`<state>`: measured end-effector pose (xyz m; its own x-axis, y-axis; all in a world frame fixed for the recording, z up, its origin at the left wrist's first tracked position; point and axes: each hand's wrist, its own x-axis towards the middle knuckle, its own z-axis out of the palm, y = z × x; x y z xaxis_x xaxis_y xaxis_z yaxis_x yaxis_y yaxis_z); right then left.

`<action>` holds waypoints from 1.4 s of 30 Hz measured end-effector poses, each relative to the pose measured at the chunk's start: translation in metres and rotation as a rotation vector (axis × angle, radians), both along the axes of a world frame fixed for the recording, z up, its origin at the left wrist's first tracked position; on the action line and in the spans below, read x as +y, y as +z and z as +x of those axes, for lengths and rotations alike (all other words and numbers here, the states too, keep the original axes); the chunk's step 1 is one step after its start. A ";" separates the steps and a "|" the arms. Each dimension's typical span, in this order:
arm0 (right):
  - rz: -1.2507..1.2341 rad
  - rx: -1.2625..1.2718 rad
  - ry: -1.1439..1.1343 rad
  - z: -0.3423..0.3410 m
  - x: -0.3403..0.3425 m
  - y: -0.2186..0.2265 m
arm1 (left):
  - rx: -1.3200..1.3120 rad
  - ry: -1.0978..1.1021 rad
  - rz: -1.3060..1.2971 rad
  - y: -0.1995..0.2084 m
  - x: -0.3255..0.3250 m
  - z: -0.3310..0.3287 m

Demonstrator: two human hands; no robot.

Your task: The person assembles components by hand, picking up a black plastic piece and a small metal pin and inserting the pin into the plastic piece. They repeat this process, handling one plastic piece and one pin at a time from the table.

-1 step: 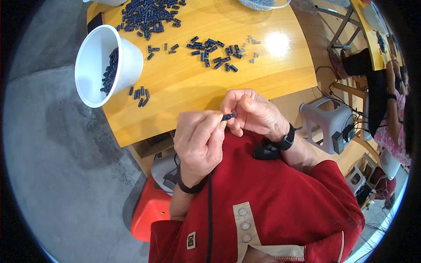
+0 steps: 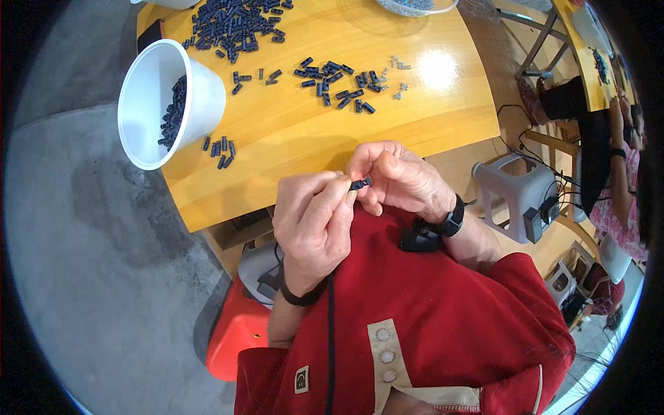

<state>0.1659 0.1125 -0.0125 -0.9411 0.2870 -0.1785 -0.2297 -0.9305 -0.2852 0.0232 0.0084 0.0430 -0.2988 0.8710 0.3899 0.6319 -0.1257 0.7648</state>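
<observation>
In front of my chest, over the near edge of the table, my left hand (image 2: 312, 220) pinches a small black plastic part (image 2: 359, 185) between thumb and fingertips. My right hand (image 2: 401, 178) is curled around the part's other end, its fingers against it and its thumb raised. Whether a smaller piece sits between those fingers is hidden. Several similar black parts (image 2: 339, 79) are scattered on the table beyond my hands, with small clear or silvery pieces (image 2: 400, 90) to their right.
A white tub (image 2: 207, 97) lies tipped toward the left edge, black parts inside. Behind it spreads a large pile of black parts (image 2: 238, 24). A clear bowl (image 2: 415, 8) stands at the back. Grey stool (image 2: 515, 194) right, red stool (image 2: 238, 332) lower left. Another person (image 2: 595, 145) sits at far right.
</observation>
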 end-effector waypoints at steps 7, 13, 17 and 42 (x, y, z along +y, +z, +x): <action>0.027 0.087 0.075 -0.008 0.001 -0.009 | 0.114 -0.014 0.003 0.002 0.002 -0.003; -0.034 0.066 0.103 -0.007 0.002 -0.007 | 0.316 -0.023 0.041 -0.001 0.004 -0.003; -0.013 -0.021 0.077 -0.008 0.002 0.001 | 0.400 0.019 0.057 -0.004 0.000 -0.002; -0.019 0.054 0.219 -0.015 -0.007 0.000 | 0.116 -0.128 -0.067 0.001 -0.006 -0.011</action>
